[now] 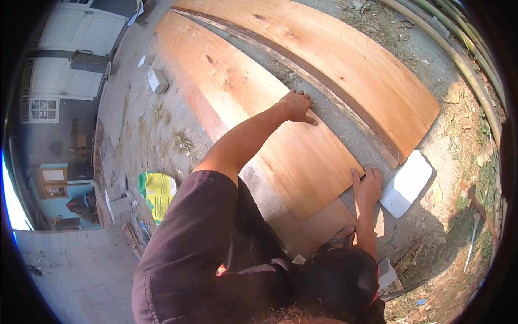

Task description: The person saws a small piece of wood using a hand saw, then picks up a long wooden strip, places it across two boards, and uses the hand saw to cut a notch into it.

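A long, light-brown wooden board (270, 156) with dark knots runs from the far left toward my feet. My left hand (295, 106) is on its right long edge, fingers bent over the edge and thumb spread on the top face. Down at the board's near right corner, my right hand (368, 186) is closed around the edge, with a small dark gap between thumb and fingers. A reddish-brown sheet (318, 227) shows beneath the board. To the right lies a second, similar board (345, 70), with a dark strip of timber (324, 97) along its left side.
A white block (407, 183) stands by the second board's near end. Bamboo poles (458, 59) lie at the far right beside dry leaves. On the left are a green and yellow sack (157, 195), another pale block (157, 81) and grey blocks (117, 205).
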### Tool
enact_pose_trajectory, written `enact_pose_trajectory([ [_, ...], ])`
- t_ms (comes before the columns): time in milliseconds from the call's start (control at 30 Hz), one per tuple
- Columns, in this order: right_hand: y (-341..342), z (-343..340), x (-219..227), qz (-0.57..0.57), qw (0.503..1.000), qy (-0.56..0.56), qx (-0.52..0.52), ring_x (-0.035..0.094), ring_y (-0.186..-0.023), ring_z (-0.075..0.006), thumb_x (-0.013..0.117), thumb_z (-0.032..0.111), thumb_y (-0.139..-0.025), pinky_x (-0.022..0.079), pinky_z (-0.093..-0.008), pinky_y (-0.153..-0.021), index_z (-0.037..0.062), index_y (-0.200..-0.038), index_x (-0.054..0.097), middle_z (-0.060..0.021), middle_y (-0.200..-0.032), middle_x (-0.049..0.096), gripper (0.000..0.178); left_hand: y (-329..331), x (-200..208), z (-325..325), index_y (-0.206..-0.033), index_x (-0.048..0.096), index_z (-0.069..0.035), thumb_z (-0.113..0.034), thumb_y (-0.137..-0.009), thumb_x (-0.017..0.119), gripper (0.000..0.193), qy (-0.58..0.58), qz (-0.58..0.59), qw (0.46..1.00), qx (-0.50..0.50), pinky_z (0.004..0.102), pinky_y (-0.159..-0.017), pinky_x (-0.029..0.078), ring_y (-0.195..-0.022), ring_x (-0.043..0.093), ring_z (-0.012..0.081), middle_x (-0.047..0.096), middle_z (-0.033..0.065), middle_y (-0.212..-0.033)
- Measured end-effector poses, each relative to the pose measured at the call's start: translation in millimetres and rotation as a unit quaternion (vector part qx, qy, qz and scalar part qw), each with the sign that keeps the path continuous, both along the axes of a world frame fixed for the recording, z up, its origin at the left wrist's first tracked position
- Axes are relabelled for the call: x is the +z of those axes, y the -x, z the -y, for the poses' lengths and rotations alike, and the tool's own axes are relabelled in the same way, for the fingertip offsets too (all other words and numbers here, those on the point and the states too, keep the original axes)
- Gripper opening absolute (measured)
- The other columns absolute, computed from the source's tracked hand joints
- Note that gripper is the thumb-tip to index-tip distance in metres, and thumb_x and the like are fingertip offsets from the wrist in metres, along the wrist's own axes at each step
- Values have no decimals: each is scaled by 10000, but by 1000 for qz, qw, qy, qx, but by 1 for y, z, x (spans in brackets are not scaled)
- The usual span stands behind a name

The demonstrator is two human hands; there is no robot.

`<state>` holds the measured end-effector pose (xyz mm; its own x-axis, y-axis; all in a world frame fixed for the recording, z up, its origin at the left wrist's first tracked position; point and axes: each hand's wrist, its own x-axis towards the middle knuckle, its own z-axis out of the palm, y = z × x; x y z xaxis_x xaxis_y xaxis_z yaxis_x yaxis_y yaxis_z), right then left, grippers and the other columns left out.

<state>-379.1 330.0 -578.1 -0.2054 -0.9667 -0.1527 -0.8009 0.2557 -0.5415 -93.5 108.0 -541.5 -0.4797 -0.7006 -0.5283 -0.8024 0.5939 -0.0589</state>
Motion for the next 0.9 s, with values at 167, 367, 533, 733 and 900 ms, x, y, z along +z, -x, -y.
enact_pose_trajectory([
  [167, -1, 24, -9, -41, 991, 43, 121, 562, -1104, -417, 784, 375, -837, 483, -503, -907, -47, -1103, 647, -233, -1142, 590, 517, 6, -13, -4, -1257, 662, -16, -818, -776, 605, 937, 18, -29, 999, 7, 485, -1072, 412, -1273, 525, 330, 602, 169, -1315],
  [367, -2, 48, -2, -26, 987, -78, 138, 623, -1030, -467, 777, 446, -830, 497, -524, -884, -87, -1061, 629, -299, -1086, 645, 599, -8, -22, 1, -1266, 643, -2, -850, -731, 621, 1003, 18, -65, 998, 4, 492, -1044, 419, -1237, 551, 330, 623, 176, -1264],
  [533, -15, 40, 15, 36, 981, -169, 91, 661, -987, -496, 709, 513, -886, 511, -555, -843, -80, -1013, 636, -327, -1047, 679, 611, -17, -15, 1, -1229, 678, -4, -948, -686, 535, 1099, -17, -96, 995, 31, 548, -1054, 411, -1155, 637, 358, 715, 184, -1152],
  [733, -34, 25, 8, -34, 992, -68, 99, 667, -874, -514, 492, 543, -1004, 512, -579, -786, -23, -992, 674, -322, -904, 689, 595, -13, 7, -4, -857, 779, 0, -904, -791, 444, 966, -66, -95, 991, 66, 512, -1021, 433, -960, 691, 388, 731, 224, -908],
  [900, -33, 22, 7, -54, 993, -34, 96, 669, -820, -507, 457, 519, -1023, 509, -584, -760, 15, -908, 715, -307, -830, 684, 578, -8, -9, -13, -746, 762, -12, -908, -833, 342, 993, 20, -101, 994, 45, 493, -962, 455, -886, 691, 384, 723, 219, -848],
])
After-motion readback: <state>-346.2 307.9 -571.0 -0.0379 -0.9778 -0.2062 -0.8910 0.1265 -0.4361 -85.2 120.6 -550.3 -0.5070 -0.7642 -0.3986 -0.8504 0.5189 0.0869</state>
